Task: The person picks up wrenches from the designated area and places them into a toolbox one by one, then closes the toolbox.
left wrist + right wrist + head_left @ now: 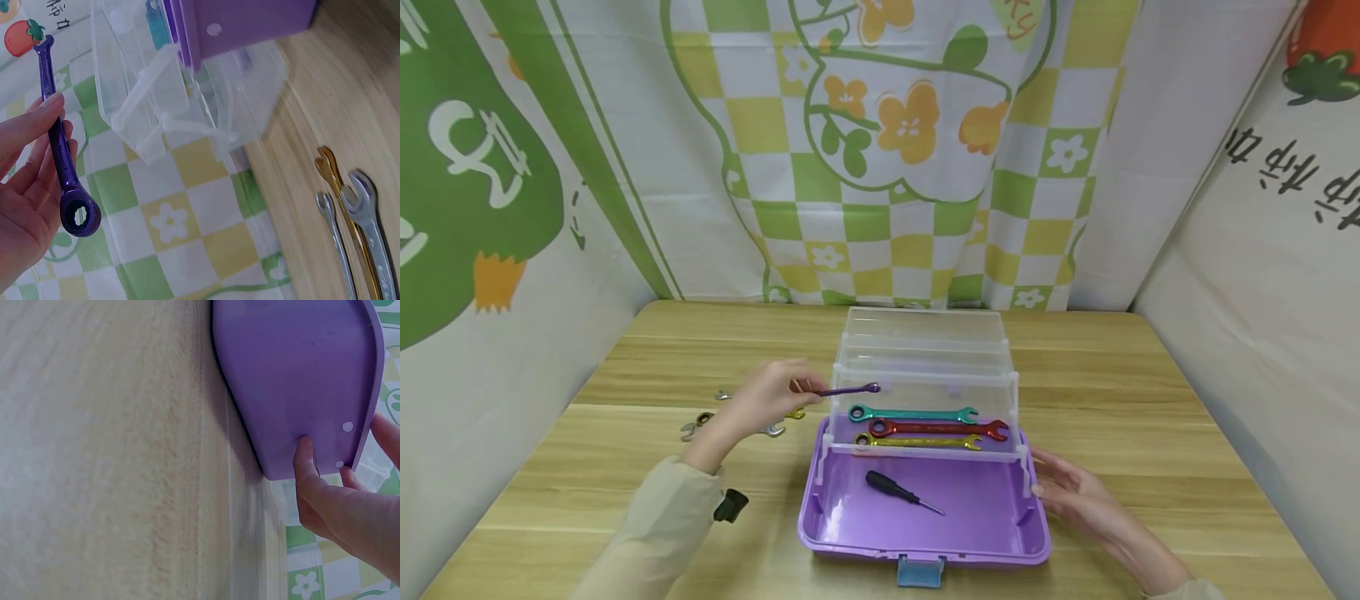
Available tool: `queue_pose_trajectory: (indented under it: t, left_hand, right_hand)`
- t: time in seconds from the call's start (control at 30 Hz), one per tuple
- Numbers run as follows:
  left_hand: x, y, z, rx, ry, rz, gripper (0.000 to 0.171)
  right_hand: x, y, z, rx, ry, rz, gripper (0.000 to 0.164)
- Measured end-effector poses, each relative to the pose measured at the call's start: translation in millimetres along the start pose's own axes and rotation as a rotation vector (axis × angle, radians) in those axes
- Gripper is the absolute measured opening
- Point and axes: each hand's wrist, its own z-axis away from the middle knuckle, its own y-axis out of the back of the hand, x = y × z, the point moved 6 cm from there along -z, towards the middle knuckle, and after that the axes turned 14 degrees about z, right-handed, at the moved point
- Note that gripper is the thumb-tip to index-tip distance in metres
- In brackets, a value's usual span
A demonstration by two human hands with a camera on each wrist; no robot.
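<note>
Purple ratcheting wrench (850, 389) hangs, in the head view, from the left hand (771, 396) near the left side of the clear tray (1000, 456), and the work looks partway along: teal (913, 414), red (940, 428) and yellow wrenches (917, 442) lie in that tray, while others remain on the tabletop (625, 492). From the left wrist, thumb and fingers close on the purple shank, with silver (369, 219) and gold wrenches (337, 181) left on the wood. From the right wrist, the right hand (350, 506) rests spread, fingers apart, against the outer wall of the purple toolbox (294, 375), gripping no tool.

left hand (770, 395) pinching, right hand (1077, 493) extended
</note>
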Motion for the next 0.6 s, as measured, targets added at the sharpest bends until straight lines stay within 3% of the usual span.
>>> queue_pose_trajectory:
  t: [0.2, 0.6]
  left_hand:
    - [7.3, -14.0, -16.1, -0.046, -0.045, -0.008, 0.013]
    - [18.8, -44.6, -41.4, -0.126, -0.072, -0.057, 0.014]
  right_hand:
    - [0, 0, 0, -0.005, 0.014, 0.001, 0.068]
    - [1, 1, -2, 0.0, 0.031, -0.022, 0.069]
